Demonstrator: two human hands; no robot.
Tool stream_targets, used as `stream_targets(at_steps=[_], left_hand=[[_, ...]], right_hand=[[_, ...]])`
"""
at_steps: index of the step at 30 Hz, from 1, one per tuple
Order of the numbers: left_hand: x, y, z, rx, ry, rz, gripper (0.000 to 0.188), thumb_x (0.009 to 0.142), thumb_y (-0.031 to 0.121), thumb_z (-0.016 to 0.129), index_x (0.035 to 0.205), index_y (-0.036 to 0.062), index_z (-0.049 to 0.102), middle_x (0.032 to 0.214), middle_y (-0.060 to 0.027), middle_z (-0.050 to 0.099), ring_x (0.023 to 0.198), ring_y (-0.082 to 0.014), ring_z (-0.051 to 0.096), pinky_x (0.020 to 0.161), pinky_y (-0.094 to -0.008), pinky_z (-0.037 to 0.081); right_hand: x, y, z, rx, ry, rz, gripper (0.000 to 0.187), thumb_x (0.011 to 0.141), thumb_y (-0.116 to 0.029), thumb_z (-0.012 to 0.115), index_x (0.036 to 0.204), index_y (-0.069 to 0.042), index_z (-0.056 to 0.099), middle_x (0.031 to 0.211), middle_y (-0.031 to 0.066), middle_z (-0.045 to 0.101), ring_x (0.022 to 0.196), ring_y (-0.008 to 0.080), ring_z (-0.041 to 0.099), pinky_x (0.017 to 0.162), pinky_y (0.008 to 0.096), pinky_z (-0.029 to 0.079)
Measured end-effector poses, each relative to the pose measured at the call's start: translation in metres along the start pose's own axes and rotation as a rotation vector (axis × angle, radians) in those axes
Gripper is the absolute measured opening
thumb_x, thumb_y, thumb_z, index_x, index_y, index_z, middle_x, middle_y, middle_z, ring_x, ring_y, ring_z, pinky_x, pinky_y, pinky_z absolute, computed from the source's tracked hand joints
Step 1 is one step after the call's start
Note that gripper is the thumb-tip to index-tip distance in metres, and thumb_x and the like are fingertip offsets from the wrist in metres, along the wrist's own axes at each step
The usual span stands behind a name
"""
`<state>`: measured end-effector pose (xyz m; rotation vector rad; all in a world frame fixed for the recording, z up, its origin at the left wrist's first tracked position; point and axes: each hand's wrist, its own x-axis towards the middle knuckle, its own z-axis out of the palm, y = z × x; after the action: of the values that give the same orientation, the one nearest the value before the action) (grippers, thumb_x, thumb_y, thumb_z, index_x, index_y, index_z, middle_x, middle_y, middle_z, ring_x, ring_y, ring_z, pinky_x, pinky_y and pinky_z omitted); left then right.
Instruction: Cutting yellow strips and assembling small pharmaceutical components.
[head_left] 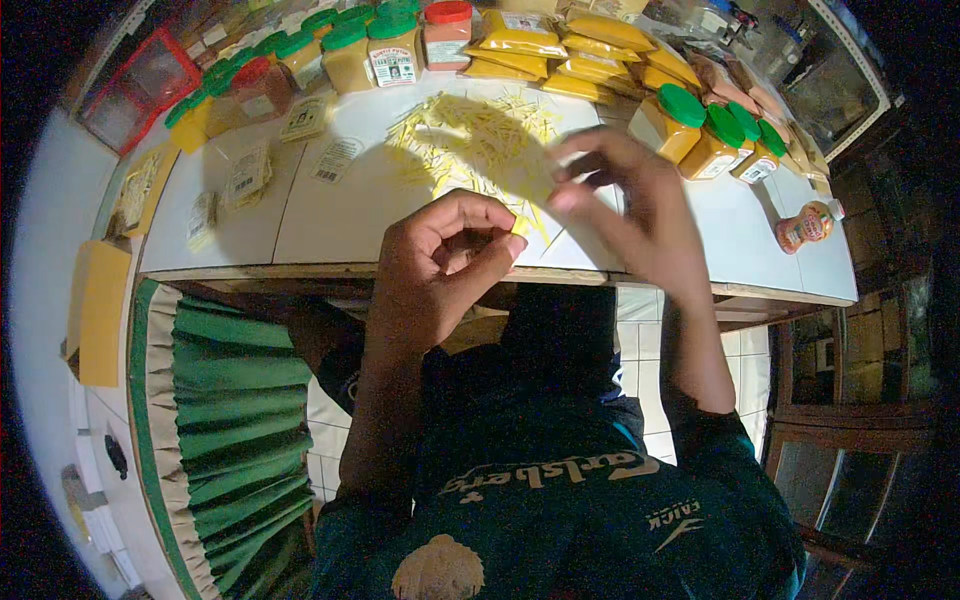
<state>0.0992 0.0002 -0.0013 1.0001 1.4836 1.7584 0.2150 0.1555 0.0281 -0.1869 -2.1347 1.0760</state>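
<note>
In front of me a loose pile of thin yellow and whitish strips lies spread on the white table. My left hand is closed in a pinch over the front edge of the table. A small yellow strip shows between its thumb and fingertip. To the right, my right hand is raised over the table, partly blurred. Its thumb and bent fingers stand apart, with nothing visible between them. More strips lie just beyond the left fingertips, and the right hand's shadow falls across the pile.
Green-lidded jars and a red-lidded jar line the back. Yellow packets are stacked beside them. More green-lidded jars stand at right, near a small bottle. Labelled packets lie at left; a green curtain hangs below.
</note>
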Motion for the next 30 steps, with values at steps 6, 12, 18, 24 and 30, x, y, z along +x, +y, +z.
stream_targets(at_steps=[6, 12, 18, 24, 30], left_hand=[[-0.007, 0.005, 0.003, 0.271, 0.029, 0.094, 0.011, 0.08, 0.002, 0.065, 0.09, -0.0005, 0.059, 0.083, -0.0061, 0.065, 0.076, -0.0096, 0.062, 0.068, -0.0223, 0.049], [-0.012, 0.012, 0.008, 0.379, 0.094, 0.225, 0.01, 0.08, 0.002, 0.064, 0.089, 0.0004, 0.06, 0.083, -0.0104, 0.066, 0.075, -0.0159, 0.065, 0.068, -0.0273, 0.051], [-0.016, 0.018, 0.006, 0.775, 0.282, 0.374, 0.009, 0.081, 0.002, 0.062, 0.089, 0.0017, 0.061, 0.081, -0.012, 0.065, 0.075, -0.0208, 0.065, 0.07, -0.0305, 0.05], [-0.009, 0.01, -0.004, 0.071, 0.041, 0.246, 0.031, 0.077, -0.003, 0.065, 0.106, 0.0023, 0.056, 0.1, -0.0121, 0.062, 0.093, -0.0193, 0.061, 0.082, -0.03, 0.049], [-0.003, -0.025, 0.028, -0.472, -0.041, 0.446, 0.03, 0.082, -0.003, 0.062, 0.11, -0.0007, 0.053, 0.104, -0.0154, 0.06, 0.097, -0.0223, 0.058, 0.086, -0.0345, 0.048]], right_hand=[[-0.008, -0.008, 0.002, 0.008, -0.303, -0.074, 0.013, 0.077, -0.001, 0.068, 0.09, 0.001, 0.065, 0.078, 0.0057, 0.065, 0.071, 0.0111, 0.061, 0.066, 0.0234, 0.049], [-0.015, -0.016, 0.002, 0.084, -0.178, 0.047, 0.01, 0.078, 0.004, 0.065, 0.087, 0.001, 0.066, 0.083, 0.007, 0.067, 0.077, 0.011, 0.063, 0.067, 0.0239, 0.05], [-0.023, -0.019, -0.003, -0.163, -0.189, -0.034, 0.01, 0.079, 0.004, 0.063, 0.089, 0.003, 0.067, 0.084, 0.0098, 0.069, 0.076, 0.0128, 0.064, 0.07, 0.0252, 0.051], [-0.032, -0.026, 0.005, 0.252, -0.005, 0.125, 0.013, 0.082, 0.003, 0.061, 0.095, 0.005, 0.064, 0.084, 0.0114, 0.067, 0.076, 0.014, 0.064, 0.07, 0.0254, 0.051], [-0.044, -0.025, 0.029, 0.357, 0.248, 0.086, 0.013, 0.082, 0.0, 0.064, 0.095, 0.004, 0.064, 0.084, 0.0077, 0.067, 0.075, 0.0096, 0.062, 0.069, 0.0218, 0.049]])
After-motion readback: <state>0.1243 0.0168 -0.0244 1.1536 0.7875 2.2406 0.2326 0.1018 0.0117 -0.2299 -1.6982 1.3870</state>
